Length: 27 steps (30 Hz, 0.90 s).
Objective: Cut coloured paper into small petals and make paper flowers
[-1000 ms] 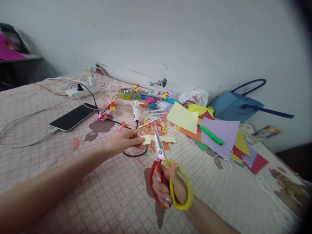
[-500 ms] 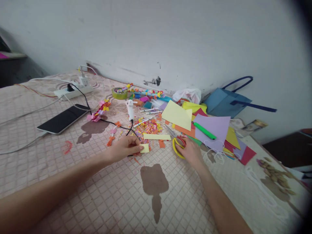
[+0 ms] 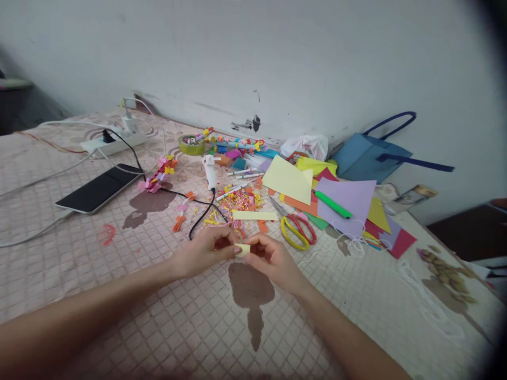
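Observation:
A small pale-yellow piece of paper [image 3: 243, 250] is pinched between my two hands, above the table. My left hand [image 3: 206, 250] grips its left side with thumb and fingers, and my right hand [image 3: 275, 261] holds its right side. Just beyond them, a pale-yellow paper strip [image 3: 255, 216] lies on a heap of colourful paper shreds [image 3: 237, 203]. The scissors [image 3: 297, 231], with one yellow and one red handle loop, rest on the table to the right of the strip. A white glue gun [image 3: 209, 171] stands behind the shreds, its black cord running toward my left hand.
Coloured paper sheets [image 3: 344, 198] with a green pen-like stick [image 3: 332, 205] lie to the right, near white string [image 3: 356, 245]. Behind them is a blue bag [image 3: 368, 155]. A tape roll [image 3: 192, 145] sits at the back; a tablet [image 3: 99, 189] and power strip [image 3: 113, 145] are left.
My right hand has let go of the scissors, which now lie on the table. It has moved left to the small paper piece in my left hand, which has come slightly nearer.

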{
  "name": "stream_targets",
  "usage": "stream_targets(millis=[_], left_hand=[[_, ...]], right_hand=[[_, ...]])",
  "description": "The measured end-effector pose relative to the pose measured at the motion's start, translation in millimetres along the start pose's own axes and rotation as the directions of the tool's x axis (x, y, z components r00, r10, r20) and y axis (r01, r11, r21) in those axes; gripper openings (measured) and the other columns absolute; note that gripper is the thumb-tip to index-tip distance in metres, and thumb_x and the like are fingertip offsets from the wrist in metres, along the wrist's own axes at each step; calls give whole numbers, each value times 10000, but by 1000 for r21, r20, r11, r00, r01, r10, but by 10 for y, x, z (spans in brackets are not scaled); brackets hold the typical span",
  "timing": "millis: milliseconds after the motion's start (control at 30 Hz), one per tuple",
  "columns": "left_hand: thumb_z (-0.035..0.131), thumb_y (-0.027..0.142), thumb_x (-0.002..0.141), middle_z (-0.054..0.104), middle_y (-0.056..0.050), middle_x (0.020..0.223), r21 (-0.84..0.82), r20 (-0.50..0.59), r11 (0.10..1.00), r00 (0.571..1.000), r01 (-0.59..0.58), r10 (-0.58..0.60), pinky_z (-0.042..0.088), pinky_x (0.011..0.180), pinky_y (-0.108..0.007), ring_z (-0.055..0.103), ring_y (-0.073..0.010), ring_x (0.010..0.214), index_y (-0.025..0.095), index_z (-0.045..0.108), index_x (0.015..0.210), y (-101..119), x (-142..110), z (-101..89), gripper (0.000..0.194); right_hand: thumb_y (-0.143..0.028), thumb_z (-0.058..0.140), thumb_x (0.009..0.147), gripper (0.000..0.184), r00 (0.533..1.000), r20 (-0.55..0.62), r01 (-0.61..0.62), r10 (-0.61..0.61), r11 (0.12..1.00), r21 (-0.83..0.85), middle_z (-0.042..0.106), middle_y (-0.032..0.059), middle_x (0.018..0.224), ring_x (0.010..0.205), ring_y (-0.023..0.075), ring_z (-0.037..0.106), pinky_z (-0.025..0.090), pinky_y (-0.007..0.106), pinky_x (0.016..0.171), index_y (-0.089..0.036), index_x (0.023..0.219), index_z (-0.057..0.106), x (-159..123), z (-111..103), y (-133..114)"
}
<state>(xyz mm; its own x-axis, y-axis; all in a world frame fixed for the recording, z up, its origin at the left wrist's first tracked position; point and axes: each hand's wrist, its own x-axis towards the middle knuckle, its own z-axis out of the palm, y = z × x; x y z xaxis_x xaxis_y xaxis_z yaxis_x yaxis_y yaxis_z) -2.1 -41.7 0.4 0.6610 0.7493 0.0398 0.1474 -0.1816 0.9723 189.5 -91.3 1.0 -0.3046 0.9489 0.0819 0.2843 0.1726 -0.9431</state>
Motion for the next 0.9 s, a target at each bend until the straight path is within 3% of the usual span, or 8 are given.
stream_targets(millis=[67,133,267,367,467,533,667,900], left_hand=[[600,394,808,577,-2,676,-47,-20,999,999,24,-25,430,574,-220,531,-111,612,143,571,755,3,-6,15,259],[580,440,815,599,-12,706,-153,-21,985,996,85,-90,449,567,-228,548,-107,592,142,553,805,10,-9,28,299],[590,481,799,643,-35,736,-378,76,883,960,279,-271,484,577,-251,603,-119,601,143,513,860,4,-5,43,353],[698,399,730,635,-10,700,-441,62,849,953,292,-296,492,608,-246,610,-113,621,136,527,893,-28,10,37,353],[714,341,723,631,-4,698,-398,26,890,972,224,-233,484,609,-238,595,-99,613,131,537,887,-58,23,25,320],[696,330,741,627,-4,700,-361,40,917,986,167,-163,477,592,-237,585,-97,601,133,536,897,-69,22,28,299],[679,314,755,607,3,691,-335,80,935,992,117,-95,469,565,-236,575,-98,581,134,531,948,-87,4,63,303],[668,314,756,610,3,669,-315,60,939,990,140,-127,461,551,-228,552,-90,556,131,532,919,-146,19,59,280]], right_hand=[[-288,535,875,125,992,-110,44,-60,989,-141,576,4,721,659,134,535,432,253,614,-191,821,593,-15,61,12],[-226,496,887,125,962,-177,138,-206,933,-333,593,29,774,724,155,552,447,279,669,-198,826,601,-27,74,39],[-152,432,901,210,917,-72,284,-392,768,-574,606,76,902,863,192,567,463,334,781,-217,929,630,-45,79,97],[-181,455,906,190,920,-22,312,-391,765,-563,600,74,930,892,197,560,465,345,801,-229,941,635,-53,94,96],[-274,516,894,148,950,-124,229,-286,910,-345,592,66,983,885,184,563,478,324,765,-232,1006,604,-50,96,61],[-343,514,893,184,977,-186,83,-106,988,-130,597,47,914,753,150,562,477,279,652,-221,1012,584,-39,91,42],[-384,599,826,204,986,-67,-143,153,980,135,541,-23,702,521,76,458,379,203,473,-183,821,562,-8,94,52],[-393,566,833,241,963,-36,-257,265,955,149,497,-60,520,391,53,393,297,169,366,-171,738,549,6,106,132]])
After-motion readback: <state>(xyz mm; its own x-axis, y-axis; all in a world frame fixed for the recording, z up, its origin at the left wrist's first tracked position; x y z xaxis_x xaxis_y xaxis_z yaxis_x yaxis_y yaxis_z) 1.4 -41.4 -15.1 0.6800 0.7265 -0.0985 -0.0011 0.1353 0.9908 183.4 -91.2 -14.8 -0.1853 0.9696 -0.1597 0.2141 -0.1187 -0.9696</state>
